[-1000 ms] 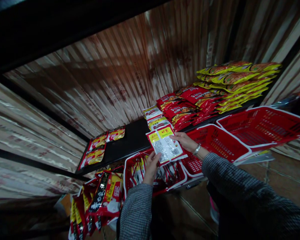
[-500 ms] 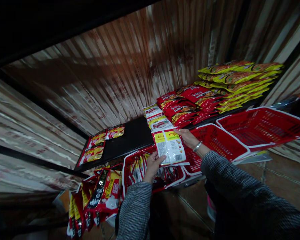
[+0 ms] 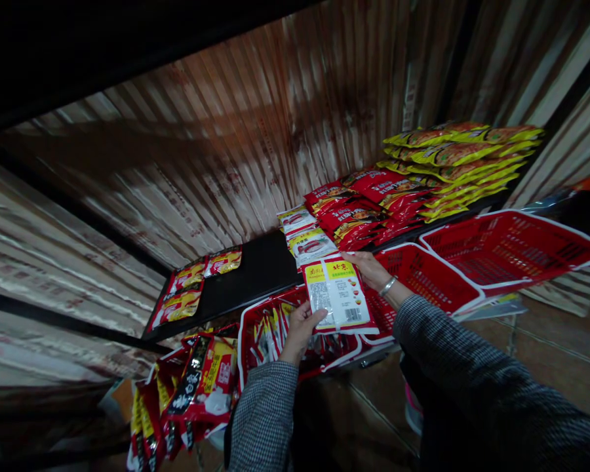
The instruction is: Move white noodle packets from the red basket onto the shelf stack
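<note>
Both hands grip one flat food packet (image 3: 338, 298), red, yellow and white, with its printed back and barcode facing up. My left hand (image 3: 301, 328) pinches its lower left edge, thumb on top. My right hand (image 3: 366, 267), with a silver bracelet at the wrist, holds the upper right corner; some of its fingers are hidden. Beneath the packet is a red basket (image 3: 244, 344) with a white rim, filled with similar packets on edge. Just beyond, white and yellow packets (image 3: 311, 245) lie on the black shelf (image 3: 255, 272).
Stacked red packets (image 3: 356, 216) and yellow packets (image 3: 462, 154) occupy the shelf's right part. A few red-yellow packets (image 3: 179, 305) lie at its left end. Red baskets (image 3: 516, 246) stand along the front right. Larger red and black bags (image 3: 204, 380) fill the front left. Corrugated sheeting (image 3: 216, 151) backs the shelf.
The held packet has shifted slightly right and down in view and looks flatter. Both hands keep hold of it. The surroundings have slid slightly left as the view turned.
</note>
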A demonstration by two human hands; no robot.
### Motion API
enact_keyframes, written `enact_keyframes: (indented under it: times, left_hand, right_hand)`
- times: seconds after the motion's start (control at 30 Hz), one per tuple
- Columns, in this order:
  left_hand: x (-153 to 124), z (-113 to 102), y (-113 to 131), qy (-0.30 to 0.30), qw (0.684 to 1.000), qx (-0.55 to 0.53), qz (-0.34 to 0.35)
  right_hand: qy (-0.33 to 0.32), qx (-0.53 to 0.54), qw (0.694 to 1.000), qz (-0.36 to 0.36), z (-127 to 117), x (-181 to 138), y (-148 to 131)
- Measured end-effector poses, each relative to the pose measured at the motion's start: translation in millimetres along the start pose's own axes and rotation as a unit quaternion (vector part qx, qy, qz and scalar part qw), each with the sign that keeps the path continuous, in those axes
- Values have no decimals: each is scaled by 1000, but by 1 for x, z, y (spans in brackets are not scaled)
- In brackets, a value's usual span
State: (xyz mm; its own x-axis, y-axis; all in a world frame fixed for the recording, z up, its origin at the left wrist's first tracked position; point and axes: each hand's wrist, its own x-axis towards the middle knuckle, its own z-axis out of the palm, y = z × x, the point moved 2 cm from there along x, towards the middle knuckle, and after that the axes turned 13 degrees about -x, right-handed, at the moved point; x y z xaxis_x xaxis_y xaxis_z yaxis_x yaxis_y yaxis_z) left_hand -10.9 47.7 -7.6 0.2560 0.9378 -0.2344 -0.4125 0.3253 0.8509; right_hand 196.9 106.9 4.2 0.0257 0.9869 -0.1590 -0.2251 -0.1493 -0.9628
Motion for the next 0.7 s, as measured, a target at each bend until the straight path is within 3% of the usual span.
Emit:
enact_keyframes:
  times: [0.1, 0.2, 0.3, 0.4, 0.53, 0.7]
  left_hand:
    - [-1, -1, -1, -11, 1000, 11, 2]
    - [-5, -1, -3, -38, 998, 44, -25]
    - [-9, 1, -6, -66, 993, 82, -51]
    - [-13, 1, -9, -76, 990, 97, -62]
    - [-16, 2, -11, -65, 992, 80, -73]
    - [-20, 3, -11, -57, 993, 74, -72]
  right_hand:
    - [22, -56, 997, -51, -5, 2, -4]
    - [59, -199, 966, -155, -8, -2, -13]
    - [-28, -336, 924, -182, 1, -11, -16]
    - [-109, -353, 916, -156, 12, -16, -11]
    - [-27, -337, 928, -158, 15, -12, -4]
    - [35, -407, 895, -180, 14, -9, -3]
